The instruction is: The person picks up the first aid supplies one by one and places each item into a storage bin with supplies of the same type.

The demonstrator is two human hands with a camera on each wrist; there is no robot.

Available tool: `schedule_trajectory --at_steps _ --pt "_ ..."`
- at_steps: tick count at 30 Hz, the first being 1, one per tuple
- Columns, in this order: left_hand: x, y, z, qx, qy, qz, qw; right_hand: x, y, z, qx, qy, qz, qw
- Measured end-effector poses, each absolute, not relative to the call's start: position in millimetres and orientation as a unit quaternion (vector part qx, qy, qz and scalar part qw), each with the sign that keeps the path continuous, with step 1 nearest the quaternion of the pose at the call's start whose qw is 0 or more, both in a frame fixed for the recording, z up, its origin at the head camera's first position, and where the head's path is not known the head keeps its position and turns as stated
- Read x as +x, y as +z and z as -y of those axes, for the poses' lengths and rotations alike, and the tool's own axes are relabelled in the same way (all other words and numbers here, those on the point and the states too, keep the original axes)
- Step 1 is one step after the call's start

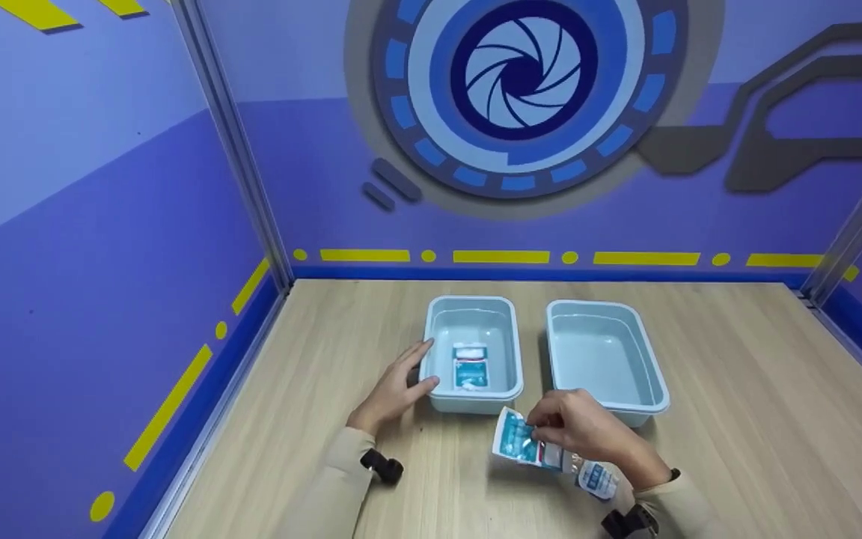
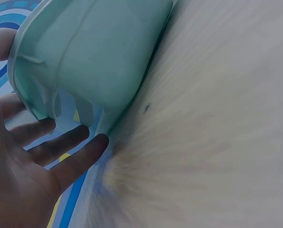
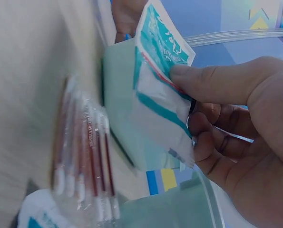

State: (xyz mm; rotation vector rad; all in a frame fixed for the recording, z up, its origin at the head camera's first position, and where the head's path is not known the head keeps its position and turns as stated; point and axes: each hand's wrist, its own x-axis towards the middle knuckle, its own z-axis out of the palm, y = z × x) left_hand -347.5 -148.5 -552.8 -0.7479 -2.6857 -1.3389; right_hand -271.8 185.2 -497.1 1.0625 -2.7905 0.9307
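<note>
My left hand [image 1: 392, 393] rests on the near left corner of the left light-blue plastic bin [image 1: 507, 397], thumb and index finger at its rim. The left wrist view shows the other fingers [image 2: 79, 159] extended and spread beside the bin's outer wall. Inside lies a teal-and-white packet [image 1: 471, 367]. My right hand [image 1: 584, 427] pinches another teal-and-white flat packet [image 1: 517, 438] between thumb and fingers, above the table in front of the bins. Beneath the right hand lies a clear pack of brown-stemmed cotton swabs [image 3: 86, 147], blurred in the right wrist view.
A second light-blue bin [image 1: 607, 352] stands to the right, with nothing visible in it. By the right wrist lies a white packet with blue print [image 1: 597, 479], partly covered by the arm. Purple-blue panels [image 1: 311, 180] bound the wooden table [image 1: 356, 322] at the back and sides.
</note>
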Motion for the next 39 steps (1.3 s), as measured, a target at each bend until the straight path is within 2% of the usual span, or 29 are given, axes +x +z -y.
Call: schedule_trajectory --at_steps 8,15,22,39 --pt "-349 -555 150 -0.245 -0.434 0.866 0.024 -279 -489 -178 0.344 0.324 0.878 0.080" --pt "-350 -554 150 -0.241 -0.433 0.868 0.024 -288 -479 -164 0.264 0.361 0.885 0.132" --pt "-349 -555 149 -0.237 -0.425 0.874 0.022 -295 -477 -156 0.221 0.387 0.885 0.132" --pt "-349 -554 150 -0.254 -0.432 0.865 0.032 -300 -480 -148 0.221 0.398 0.877 0.155"
